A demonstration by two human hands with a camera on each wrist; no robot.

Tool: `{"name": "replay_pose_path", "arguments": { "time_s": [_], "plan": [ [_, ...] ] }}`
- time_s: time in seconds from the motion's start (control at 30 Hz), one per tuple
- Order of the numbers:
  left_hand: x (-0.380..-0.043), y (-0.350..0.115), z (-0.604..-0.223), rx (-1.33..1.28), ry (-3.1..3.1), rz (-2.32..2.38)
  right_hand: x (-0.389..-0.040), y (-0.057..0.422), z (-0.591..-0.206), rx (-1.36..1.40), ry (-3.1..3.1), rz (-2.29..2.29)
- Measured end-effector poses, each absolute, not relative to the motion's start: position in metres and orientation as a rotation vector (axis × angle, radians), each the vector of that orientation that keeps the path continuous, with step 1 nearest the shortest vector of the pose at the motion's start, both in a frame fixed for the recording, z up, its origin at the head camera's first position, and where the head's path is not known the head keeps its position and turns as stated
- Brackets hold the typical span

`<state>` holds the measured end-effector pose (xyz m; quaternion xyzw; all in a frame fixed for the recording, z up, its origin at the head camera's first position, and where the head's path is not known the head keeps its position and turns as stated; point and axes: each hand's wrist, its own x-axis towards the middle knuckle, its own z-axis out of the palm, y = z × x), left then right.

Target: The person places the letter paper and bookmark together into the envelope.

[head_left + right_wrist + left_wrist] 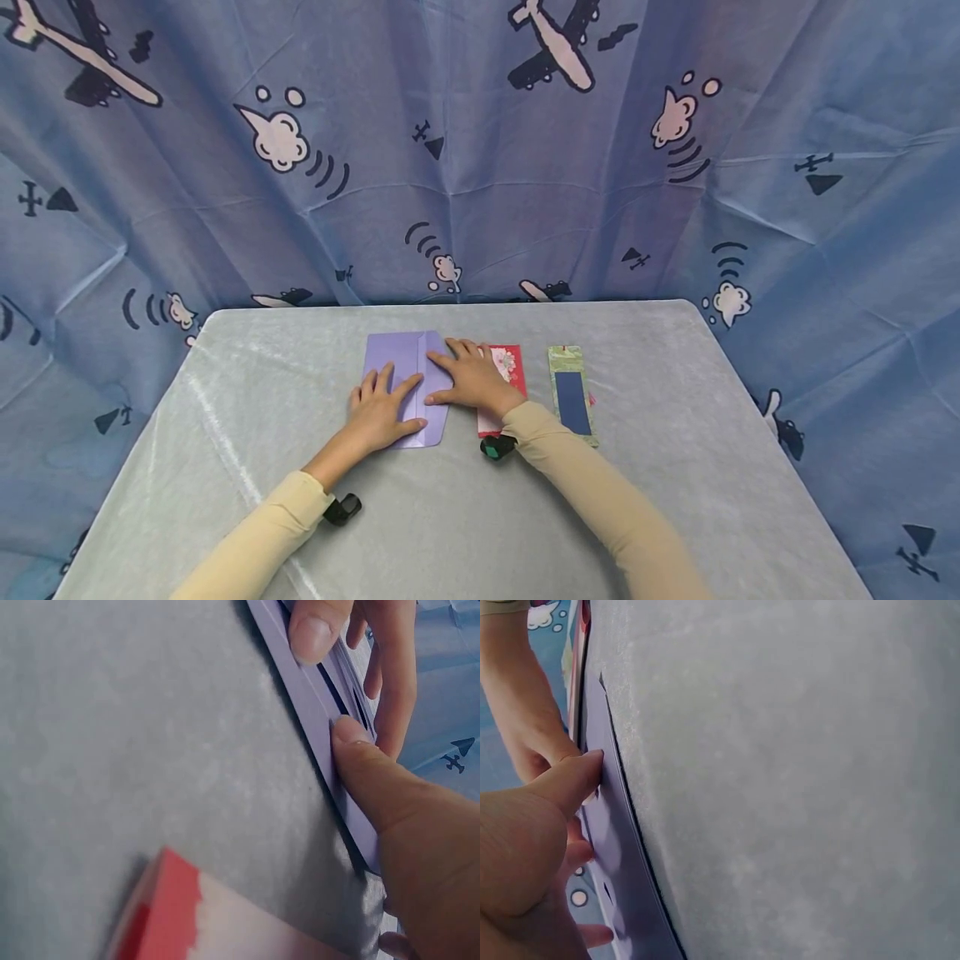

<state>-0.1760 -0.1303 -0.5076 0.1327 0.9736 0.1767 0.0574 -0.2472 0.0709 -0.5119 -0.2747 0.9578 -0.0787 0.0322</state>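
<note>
A purple envelope [390, 350] lies flat on the table, its flap side at the right, with a lengthwise crease or fold line. My left hand [377, 414] rests on its middle with fingers spread. From the right, my right hand [477, 382] touches the flap, fingers extended and thumb on the paper. In the right wrist view, both thumbs press on the purple envelope [304, 690], and dark gaps show between its paper layers. The left wrist view shows the left thumb on the envelope [619, 847] near its edge. Part of the paper is hidden under the hands.
Partly under the right forearm lies a red and white floral envelope [516, 367]. Farther right is a narrow green patterned piece with a dark blue panel [573, 402]. A pale grey cloth covers the table [675, 467]; a blue printed curtain [480, 150] hangs behind.
</note>
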Motion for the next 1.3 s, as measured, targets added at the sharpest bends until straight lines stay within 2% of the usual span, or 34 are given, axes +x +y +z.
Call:
{"name": "replay_pose_path", "arguments": {
  "time_s": [0.67,1.3],
  "plan": [
    [-0.178,-0.127,-0.499,0.435,2.865,0.409,-0.251,0.071,-0.512,-0.811,2.975,-0.201],
    [-0.175,-0.110,-0.497,0.310,2.916,0.217,-0.252,0.068,-0.512,-0.826,2.941,-0.193]
  ]
}}
